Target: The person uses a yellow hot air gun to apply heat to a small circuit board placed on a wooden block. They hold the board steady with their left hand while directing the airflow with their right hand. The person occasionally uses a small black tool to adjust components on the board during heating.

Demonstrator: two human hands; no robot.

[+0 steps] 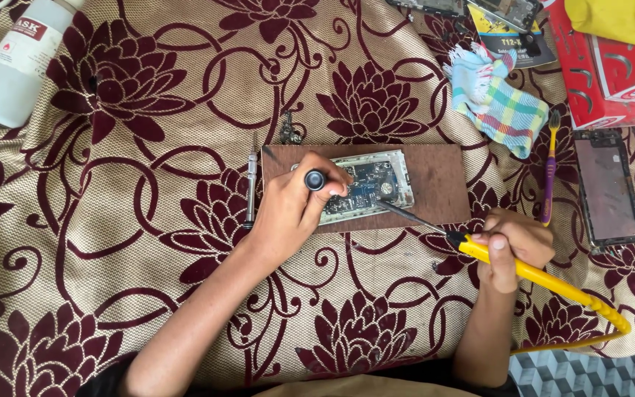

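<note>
An opened phone with its blue circuit board (371,184) exposed lies on a brown wooden board (442,180). My left hand (292,209) rests on the phone's left end and holds a small dark tool with a round cap (316,180) upright over it. My right hand (512,246) grips a yellow soldering iron (545,283). Its metal tip (406,215) reaches up-left to the circuit board's lower right part. The iron's yellow cord (611,323) loops off to the lower right.
A screwdriver (250,187) lies left of the board. A checked cloth (497,99), a purple-and-yellow toothbrush (550,165), a phone screen (609,187) and a red box (611,66) sit at right. A white bottle (12,62) lies top left on the floral cloth (112,220).
</note>
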